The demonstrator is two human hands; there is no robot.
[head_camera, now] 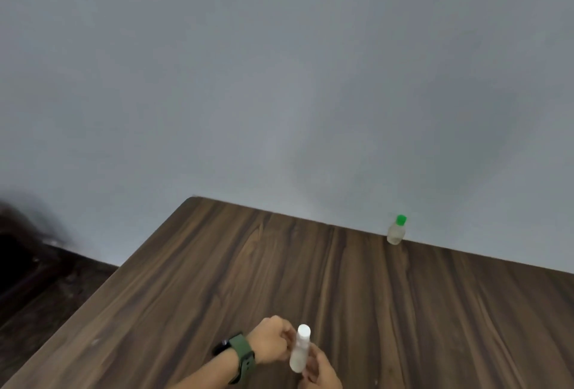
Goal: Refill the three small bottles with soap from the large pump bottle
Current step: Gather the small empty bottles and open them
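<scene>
A small clear bottle with a white cap (pixel 299 351) is held upright low in the view, just above the wooden table (pixel 217 264). My left hand (pixel 273 343), with a green watch on its wrist, curls round the bottle's left side. My right hand (pixel 320 371) grips its lower right side and is cut off by the frame's bottom edge. A second small bottle with a green cap (pixel 396 230) stands far back on the table against the wall. No large pump bottle is in view.
A plain grey wall (pixel 279 78) rises behind the table's far edge. The table's left edge runs diagonally, with dark flooring (pixel 37 289) beyond it.
</scene>
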